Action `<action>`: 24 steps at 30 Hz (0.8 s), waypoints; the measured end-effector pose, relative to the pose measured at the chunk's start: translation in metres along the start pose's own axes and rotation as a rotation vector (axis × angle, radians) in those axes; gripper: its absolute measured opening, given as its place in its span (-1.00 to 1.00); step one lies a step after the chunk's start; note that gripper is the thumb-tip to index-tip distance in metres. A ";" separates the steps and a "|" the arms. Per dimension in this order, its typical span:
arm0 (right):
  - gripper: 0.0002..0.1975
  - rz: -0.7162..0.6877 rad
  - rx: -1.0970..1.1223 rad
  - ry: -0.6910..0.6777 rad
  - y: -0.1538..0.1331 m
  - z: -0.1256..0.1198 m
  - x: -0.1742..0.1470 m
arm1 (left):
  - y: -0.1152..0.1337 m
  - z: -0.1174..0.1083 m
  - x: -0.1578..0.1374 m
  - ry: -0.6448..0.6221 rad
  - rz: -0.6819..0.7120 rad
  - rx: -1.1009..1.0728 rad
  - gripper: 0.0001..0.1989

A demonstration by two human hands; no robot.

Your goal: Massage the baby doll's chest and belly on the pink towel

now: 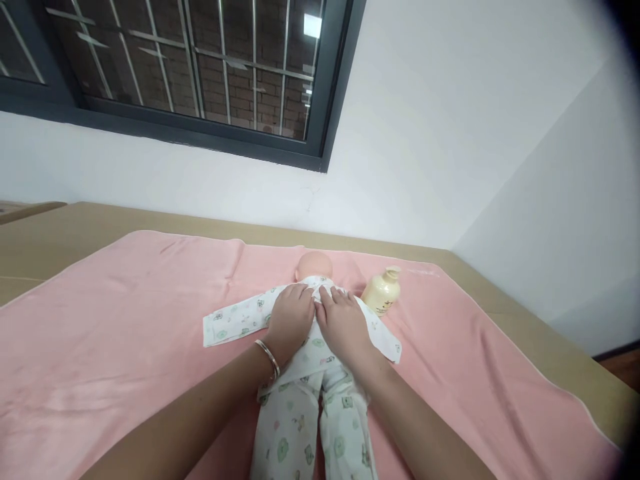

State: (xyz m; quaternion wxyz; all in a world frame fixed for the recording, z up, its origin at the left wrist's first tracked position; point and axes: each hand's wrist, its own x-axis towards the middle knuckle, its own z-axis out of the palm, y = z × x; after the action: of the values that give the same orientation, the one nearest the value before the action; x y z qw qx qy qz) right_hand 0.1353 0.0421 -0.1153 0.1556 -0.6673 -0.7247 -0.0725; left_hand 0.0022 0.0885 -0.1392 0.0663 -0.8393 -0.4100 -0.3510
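A baby doll [315,265] lies on its back, its head pointing away from me. It wears a white printed baby shirt [316,347], with both sleeves spread out, and matching trousers [287,430]. At the upper chest, just below the collar, my left hand [293,317] bends its fingers over the shirt and holds the cloth. Close beside it, my right hand [345,323] grips the shirt front, its thumb near the left one. Folds of fabric show between the two thumbs. The undersides of my fingers are hidden.
A pink blanket [165,320] covers most of the tan table [200,223]. A cream pump bottle [383,291] stands on it by the doll's right-hand sleeve in view. Behind are a white wall [400,133] and a dark-framed window [320,150] with bars.
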 end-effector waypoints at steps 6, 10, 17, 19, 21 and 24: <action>-0.49 0.058 0.024 -0.025 0.000 -0.002 0.000 | 0.004 -0.003 -0.001 -0.010 -0.053 0.097 -0.80; -0.42 0.045 0.147 -0.065 0.018 0.005 0.010 | -0.006 0.008 0.000 -0.017 -0.083 0.052 -0.69; -0.43 -0.037 0.280 -0.091 0.031 0.014 0.015 | -0.016 0.015 -0.002 -0.088 -0.093 -0.070 -0.57; -0.47 -0.048 0.241 -0.078 0.026 0.012 0.013 | -0.016 0.014 -0.001 -0.060 -0.052 -0.078 -0.60; -0.50 -0.056 0.165 -0.052 0.019 0.008 0.010 | -0.014 0.011 -0.001 -0.012 -0.007 -0.079 -0.65; -0.53 -0.042 0.017 -0.004 0.006 0.002 0.004 | -0.010 0.007 -0.001 0.061 0.030 -0.058 -0.71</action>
State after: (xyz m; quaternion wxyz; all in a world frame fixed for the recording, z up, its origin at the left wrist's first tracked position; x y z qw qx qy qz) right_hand 0.1409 0.0470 -0.1162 0.1583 -0.6509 -0.7393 -0.0681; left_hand -0.0022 0.0971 -0.1468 0.0595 -0.8358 -0.3849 -0.3869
